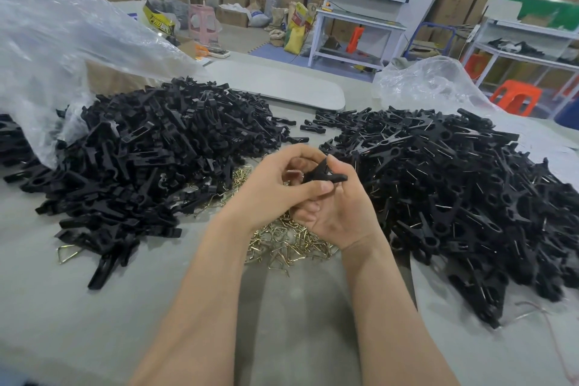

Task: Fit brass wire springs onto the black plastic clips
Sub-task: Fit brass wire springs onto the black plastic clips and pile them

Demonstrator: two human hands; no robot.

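Left hand [275, 188], right hand [340, 216] curled close together, both pinching one black clip [326, 174] above loose brass springs [288, 240]. Clip likely light, rigid, slick: grip flat sides near pivot. Springs thin, stiff, snappy; none visible in fingers. Bare clip pile [141, 160] left, sprung clip pile [454, 191] right.

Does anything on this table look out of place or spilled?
Only a small stray: one brass spring lies alone at the near edge of the left clip pile, apart from the central spring heap.
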